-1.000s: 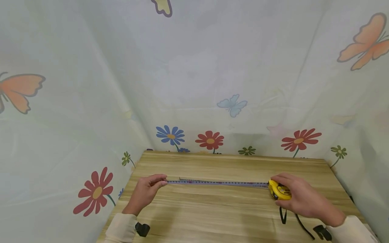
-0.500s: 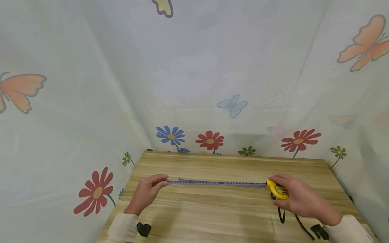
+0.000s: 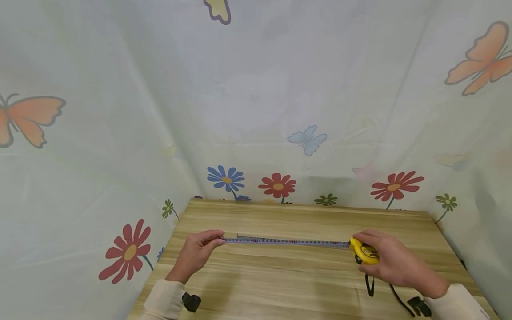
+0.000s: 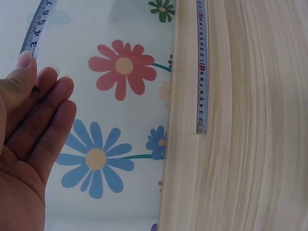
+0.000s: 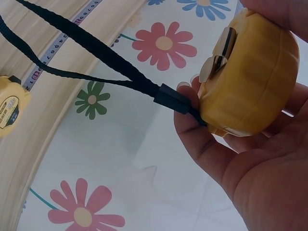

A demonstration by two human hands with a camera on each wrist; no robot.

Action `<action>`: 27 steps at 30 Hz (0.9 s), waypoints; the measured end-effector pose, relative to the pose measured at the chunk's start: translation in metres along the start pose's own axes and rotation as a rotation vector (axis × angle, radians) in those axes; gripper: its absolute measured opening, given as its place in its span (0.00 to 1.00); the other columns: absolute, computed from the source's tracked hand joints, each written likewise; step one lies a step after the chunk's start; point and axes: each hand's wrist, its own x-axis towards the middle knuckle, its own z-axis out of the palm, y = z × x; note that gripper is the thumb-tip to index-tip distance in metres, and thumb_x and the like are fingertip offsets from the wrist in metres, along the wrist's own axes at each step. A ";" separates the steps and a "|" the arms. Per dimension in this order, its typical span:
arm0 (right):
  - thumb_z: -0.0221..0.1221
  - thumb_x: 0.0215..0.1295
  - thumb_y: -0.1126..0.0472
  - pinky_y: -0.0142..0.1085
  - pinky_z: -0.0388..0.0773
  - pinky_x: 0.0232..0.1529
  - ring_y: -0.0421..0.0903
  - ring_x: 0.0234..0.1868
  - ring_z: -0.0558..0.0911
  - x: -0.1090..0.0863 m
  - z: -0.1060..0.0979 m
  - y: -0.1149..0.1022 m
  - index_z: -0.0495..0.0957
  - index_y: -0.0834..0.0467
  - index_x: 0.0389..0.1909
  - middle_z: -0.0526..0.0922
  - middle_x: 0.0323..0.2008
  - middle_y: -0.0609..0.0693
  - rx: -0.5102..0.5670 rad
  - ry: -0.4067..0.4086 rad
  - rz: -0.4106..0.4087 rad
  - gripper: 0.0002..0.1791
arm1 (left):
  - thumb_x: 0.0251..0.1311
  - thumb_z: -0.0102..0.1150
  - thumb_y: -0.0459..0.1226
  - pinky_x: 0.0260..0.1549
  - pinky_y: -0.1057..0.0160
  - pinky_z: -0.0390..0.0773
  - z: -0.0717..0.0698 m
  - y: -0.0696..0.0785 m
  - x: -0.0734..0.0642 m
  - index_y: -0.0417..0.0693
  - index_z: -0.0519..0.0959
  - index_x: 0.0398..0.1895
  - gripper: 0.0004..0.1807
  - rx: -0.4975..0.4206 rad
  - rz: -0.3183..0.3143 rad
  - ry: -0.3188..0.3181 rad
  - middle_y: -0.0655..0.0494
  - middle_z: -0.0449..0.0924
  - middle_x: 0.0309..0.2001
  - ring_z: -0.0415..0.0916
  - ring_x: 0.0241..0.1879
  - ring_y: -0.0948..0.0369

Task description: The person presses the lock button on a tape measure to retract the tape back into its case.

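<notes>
My right hand (image 3: 394, 262) grips the yellow case of a tape measure (image 3: 365, 253), fingers and thumb around its sides. From it the marked blade (image 3: 288, 242) runs left to my left hand (image 3: 196, 253), where thumb and fingertips pinch its end. In the left wrist view the held blade (image 4: 37, 29) rises from the thumb; its hook is hidden. A second tape measure (image 5: 9, 108), also yellow, lies on the table in the right wrist view. Its drawn-out blade (image 4: 202, 62) lies along the table, hook end bare.
The wood-grain table (image 3: 280, 284) ends at a light curtain (image 3: 256, 89) printed with flowers and butterflies. A black wrist strap (image 5: 96, 45) hangs from the held case. Black camera mounts (image 3: 192, 302) sit at both wrists.
Both hands have drawn slightly closer together, the left one rightward and the right one leftward with the case. The blade between them is a little shorter; the blade on the table has stayed put.
</notes>
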 end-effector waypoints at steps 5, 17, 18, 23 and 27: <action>0.78 0.53 0.48 0.35 0.84 0.44 0.40 0.47 0.81 0.001 0.001 -0.001 0.79 0.60 0.63 0.83 0.58 0.55 0.004 -0.006 0.006 0.38 | 0.69 0.66 0.37 0.45 0.71 0.85 0.002 0.000 0.000 0.53 0.88 0.53 0.12 -0.001 -0.006 -0.001 0.53 0.92 0.46 0.89 0.45 0.61; 0.78 0.53 0.49 0.33 0.83 0.43 0.38 0.45 0.80 0.004 0.001 -0.002 0.80 0.60 0.63 0.84 0.57 0.53 0.009 -0.005 -0.009 0.37 | 0.69 0.66 0.36 0.44 0.70 0.85 0.005 -0.002 0.002 0.51 0.88 0.52 0.12 0.018 0.017 0.007 0.49 0.92 0.46 0.89 0.45 0.64; 0.78 0.53 0.49 0.33 0.83 0.43 0.37 0.45 0.79 0.005 0.001 -0.002 0.80 0.60 0.63 0.84 0.57 0.53 0.009 -0.003 -0.010 0.37 | 0.69 0.66 0.36 0.44 0.70 0.85 0.005 -0.002 0.002 0.51 0.88 0.52 0.11 0.020 0.017 0.010 0.50 0.92 0.46 0.89 0.44 0.64; 0.78 0.53 0.50 0.33 0.83 0.43 0.37 0.44 0.79 0.006 0.003 -0.002 0.80 0.60 0.63 0.84 0.57 0.53 0.017 0.000 -0.013 0.37 | 0.69 0.66 0.37 0.44 0.71 0.85 0.005 -0.001 0.002 0.51 0.88 0.52 0.11 0.002 0.007 -0.001 0.52 0.92 0.45 0.89 0.44 0.62; 0.78 0.53 0.50 0.32 0.83 0.43 0.36 0.44 0.79 0.006 0.004 -0.003 0.80 0.60 0.62 0.84 0.56 0.52 0.017 0.006 -0.012 0.37 | 0.68 0.66 0.37 0.44 0.70 0.85 0.007 0.000 0.002 0.51 0.88 0.52 0.11 0.009 0.009 0.004 0.51 0.92 0.45 0.89 0.44 0.63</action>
